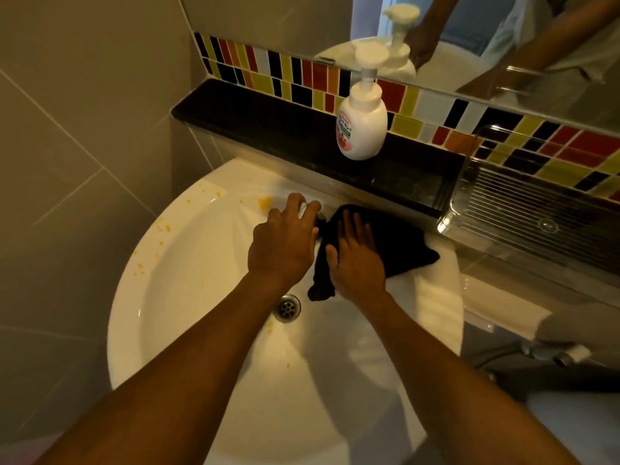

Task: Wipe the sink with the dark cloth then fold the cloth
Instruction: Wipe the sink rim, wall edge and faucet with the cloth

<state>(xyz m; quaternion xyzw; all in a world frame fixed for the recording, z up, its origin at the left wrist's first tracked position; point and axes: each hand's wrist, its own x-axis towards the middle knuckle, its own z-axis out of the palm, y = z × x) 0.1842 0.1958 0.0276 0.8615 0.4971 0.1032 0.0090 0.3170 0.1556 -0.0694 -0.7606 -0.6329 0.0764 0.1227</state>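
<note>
The white sink point(188, 297) fills the middle of the head view, with yellow-orange specks and smears on its left rim and back edge. The dark cloth point(399, 243) lies crumpled on the sink's back right rim, one end hanging toward the drain point(287, 307). My right hand point(356, 260) lies flat on the cloth, fingers spread, pressing it down. My left hand point(285, 239) is wrapped over the metal tap at the back of the sink; the tap is mostly hidden under it.
A white pump soap bottle point(362, 125) stands on the black ledge point(255, 122) behind the sink. A clear ribbed plastic tray point(536, 209) sits on the ledge at right. Coloured mosaic tiles and a mirror are above. Beige wall tiles close in on the left.
</note>
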